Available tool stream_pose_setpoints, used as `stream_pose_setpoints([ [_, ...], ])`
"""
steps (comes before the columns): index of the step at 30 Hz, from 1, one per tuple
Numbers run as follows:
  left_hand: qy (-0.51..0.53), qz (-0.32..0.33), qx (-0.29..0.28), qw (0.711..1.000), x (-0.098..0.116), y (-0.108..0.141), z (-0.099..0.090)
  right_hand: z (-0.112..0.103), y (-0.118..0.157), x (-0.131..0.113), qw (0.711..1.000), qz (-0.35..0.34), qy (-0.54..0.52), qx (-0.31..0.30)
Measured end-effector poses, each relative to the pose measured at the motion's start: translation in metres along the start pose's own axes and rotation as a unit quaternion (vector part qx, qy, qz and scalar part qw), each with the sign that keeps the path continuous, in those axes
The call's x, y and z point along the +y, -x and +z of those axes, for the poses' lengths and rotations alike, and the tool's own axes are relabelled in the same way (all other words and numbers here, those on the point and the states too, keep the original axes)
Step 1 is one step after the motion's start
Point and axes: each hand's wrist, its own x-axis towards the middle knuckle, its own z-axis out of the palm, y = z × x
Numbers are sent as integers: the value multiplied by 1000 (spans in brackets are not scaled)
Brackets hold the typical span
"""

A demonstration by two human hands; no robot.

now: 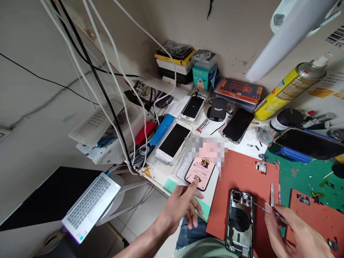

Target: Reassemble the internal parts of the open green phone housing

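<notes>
My left hand (182,204) reaches over the front edge of the table, one fingertip at the lit pink screen of a phone (206,175). Its other fingers hang loosely apart and it holds nothing. In my right hand (292,229) is a pair of tweezers (279,215), pinched between thumb and fingers. The thin tip lies at the upper right edge of an opened phone housing (240,222), whose inside faces up on a red-brown mat (264,229). A small metal part (261,167) rests higher on that mat.
Several phones stand behind, among them a white one (174,141) and a dark one (238,125). A yellow spray can (292,87) leans at the right. White cables (113,53) hang at the left, above an open laptop (91,204). A green mat (292,172) holds small parts.
</notes>
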Motion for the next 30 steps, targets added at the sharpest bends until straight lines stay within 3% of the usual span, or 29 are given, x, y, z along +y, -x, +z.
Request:
stream_pose_setpoints([
  [3,2,2,9,1000,-2,-2,2,0,0,3,1000,3,8,0],
  [9,5,8,29,1000,-7,-5,7,1,0,28,995,-67,-17,-76],
  [12,6,15,33,999,-9,-5,8,2,-1,26,996,-77,-22,-45],
  [16,6,23,32,999,-10,-5,7,1,-3,11,999,-33,1,6],
  [30,4,28,30,999,-12,-7,5,0,-8,-7,998,-24,-8,58],
])
